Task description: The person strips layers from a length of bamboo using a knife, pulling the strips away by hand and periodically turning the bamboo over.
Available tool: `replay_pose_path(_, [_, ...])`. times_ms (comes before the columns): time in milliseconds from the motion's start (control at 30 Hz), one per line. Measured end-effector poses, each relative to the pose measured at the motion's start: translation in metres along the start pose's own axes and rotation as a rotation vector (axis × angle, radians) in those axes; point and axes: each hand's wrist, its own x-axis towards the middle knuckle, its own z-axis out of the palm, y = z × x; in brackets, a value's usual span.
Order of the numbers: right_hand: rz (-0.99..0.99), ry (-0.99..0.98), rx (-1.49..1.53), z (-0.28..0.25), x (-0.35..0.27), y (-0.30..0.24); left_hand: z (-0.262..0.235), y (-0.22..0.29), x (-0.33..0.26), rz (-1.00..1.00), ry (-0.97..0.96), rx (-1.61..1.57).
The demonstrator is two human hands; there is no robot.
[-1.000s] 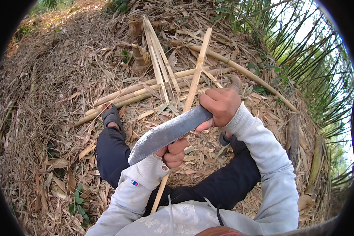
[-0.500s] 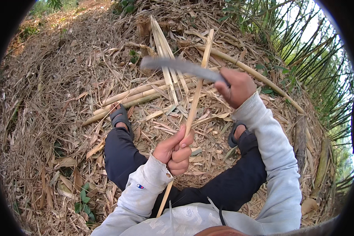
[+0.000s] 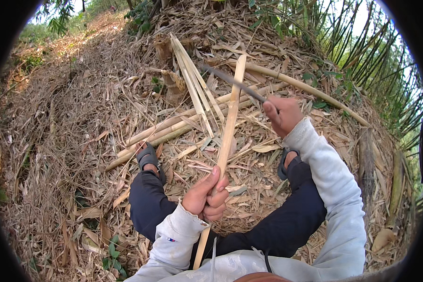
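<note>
My left hand (image 3: 207, 196) is closed around a long, pale split bamboo strip (image 3: 228, 129). The strip runs from beside my lap, through the fist, and up and away from me. In my right hand (image 3: 284, 114) is a machete (image 3: 232, 81) with a dark grey blade, its handle mostly hidden by the fingers. The blade points to the upper left and crosses the upper part of the strip; whether they touch I cannot tell. Beyond my hands lie several split bamboo strips (image 3: 192, 77), propped over bamboo poles (image 3: 167, 126) on the ground.
Dry leaves and shavings (image 3: 249, 188) cover the ground between my feet. Cut stumps (image 3: 174, 84) stand ahead to the left. A long bamboo pole (image 3: 310, 90) stretches to the right, where a log (image 3: 367, 162) also lies. Bamboo stems (image 3: 362, 61) grow at the upper right.
The machete blade has turned from nearly level and blurred to a steeper slant, now seen more edge-on. My left hand still grips the strip, lower in the view, and the whole view has shifted slightly.
</note>
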Motion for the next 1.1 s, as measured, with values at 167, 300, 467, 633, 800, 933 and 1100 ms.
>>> replay_pose_path(167, [-0.090, -0.077, -0.050, 0.002, -0.004, -0.029, -0.003, 0.002, 0.000, 0.056, 0.060, 0.032])
replay_pose_path(300, [0.084, -0.172, 0.270, 0.014, -0.010, -0.049, -0.003, 0.001, -0.005, 0.093, 0.087, 0.093])
replay_pose_path(467, [0.233, -0.338, 0.489, 0.014, -0.006, -0.068, -0.004, -0.005, -0.003, 0.209, 0.122, 0.192])
replay_pose_path(633, [0.206, -0.227, 0.615, 0.039, -0.006, -0.071, -0.009, -0.016, 0.005, 0.425, 0.354, 0.614])
replay_pose_path(800, [0.039, -0.308, 0.326, 0.032, -0.012, -0.068, -0.006, -0.020, 0.008, 0.428, 0.379, 0.614])
replay_pose_path(933, [-0.183, -0.269, -0.051, 0.026, -0.022, -0.070, -0.007, -0.018, 0.006, 0.347, 0.325, 0.545])
replay_pose_path(1100, [-0.248, -0.100, -0.214, 0.027, -0.021, -0.058, -0.005, -0.016, 0.004, 0.204, 0.221, 0.336])
